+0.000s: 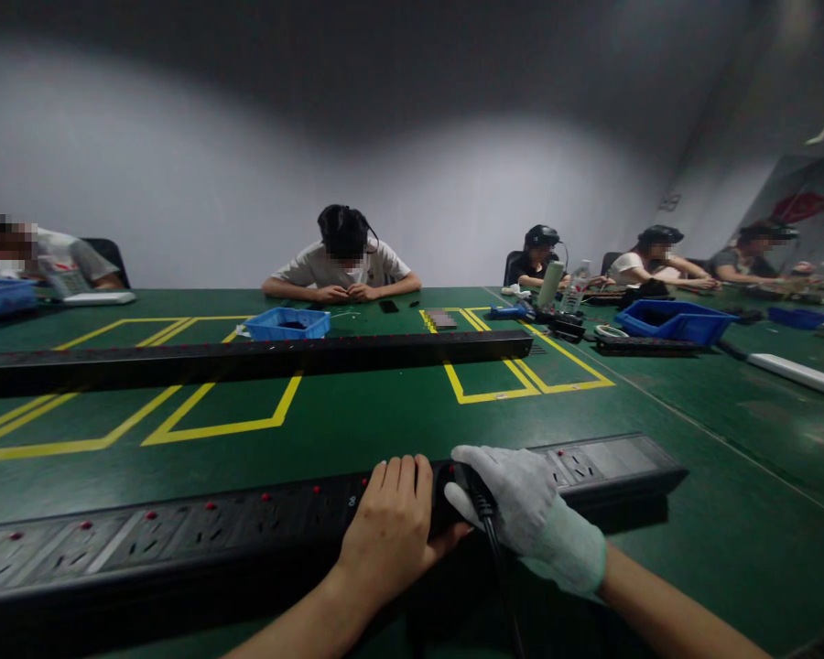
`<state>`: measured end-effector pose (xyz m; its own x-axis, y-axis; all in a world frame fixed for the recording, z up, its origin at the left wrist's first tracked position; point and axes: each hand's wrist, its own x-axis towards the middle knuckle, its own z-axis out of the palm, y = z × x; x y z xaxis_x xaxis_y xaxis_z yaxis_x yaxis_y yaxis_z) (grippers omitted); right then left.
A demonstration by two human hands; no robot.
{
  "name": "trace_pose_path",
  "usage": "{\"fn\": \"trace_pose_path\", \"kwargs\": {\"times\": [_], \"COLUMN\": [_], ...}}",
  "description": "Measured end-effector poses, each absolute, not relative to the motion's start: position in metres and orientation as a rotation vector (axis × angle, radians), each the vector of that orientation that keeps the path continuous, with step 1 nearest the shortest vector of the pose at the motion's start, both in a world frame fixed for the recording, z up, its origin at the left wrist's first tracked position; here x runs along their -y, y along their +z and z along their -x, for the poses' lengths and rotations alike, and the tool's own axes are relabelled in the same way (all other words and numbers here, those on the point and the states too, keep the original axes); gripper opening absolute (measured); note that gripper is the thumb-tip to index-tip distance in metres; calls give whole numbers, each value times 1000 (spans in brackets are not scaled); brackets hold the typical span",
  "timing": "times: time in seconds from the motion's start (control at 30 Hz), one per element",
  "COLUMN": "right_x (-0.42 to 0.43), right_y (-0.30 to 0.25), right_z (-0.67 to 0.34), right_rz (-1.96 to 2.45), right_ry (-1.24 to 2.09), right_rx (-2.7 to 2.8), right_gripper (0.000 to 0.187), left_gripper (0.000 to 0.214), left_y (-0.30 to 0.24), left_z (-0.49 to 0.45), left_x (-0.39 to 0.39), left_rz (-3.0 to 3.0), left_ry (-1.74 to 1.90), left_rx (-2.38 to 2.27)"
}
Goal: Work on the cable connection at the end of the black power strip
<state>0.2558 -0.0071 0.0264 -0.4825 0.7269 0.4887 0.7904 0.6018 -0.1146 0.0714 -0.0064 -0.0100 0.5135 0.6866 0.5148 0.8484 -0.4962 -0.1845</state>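
A long black power strip (261,531) with sockets and small red lights or buttons lies across the near side of the green table. My bare left hand (391,513) is wrapped over the strip near its middle, gripping it. Close beside it, my right hand (512,499) wears a white glove and closes around a black power plug (477,490). The plug is against the strip's sockets; how deep it sits is hidden by the fingers. Its black cord (498,567) hangs down toward me.
A second long power strip (316,357) lies farther back, across yellow tape rectangles. Behind it stands a blue bin (288,323). To the right are another blue bin (673,320), a bottle (577,288) and a white strip (796,372). Several people sit along the far side.
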Motion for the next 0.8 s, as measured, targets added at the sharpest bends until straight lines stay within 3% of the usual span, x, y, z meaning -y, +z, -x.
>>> {"fn": "trace_pose_path", "kwargs": {"times": [0.8], "right_x": [6], "right_y": [23], "right_z": [-257], "right_rz": [1168], "right_ry": [-203], "right_rx": [2327], "right_gripper": [32], "left_gripper": [76], "left_y": [-9], "left_z": [-71], "left_x": [5], "left_rz": [2335], "left_ry": [-507], "left_rx": [1242]}}
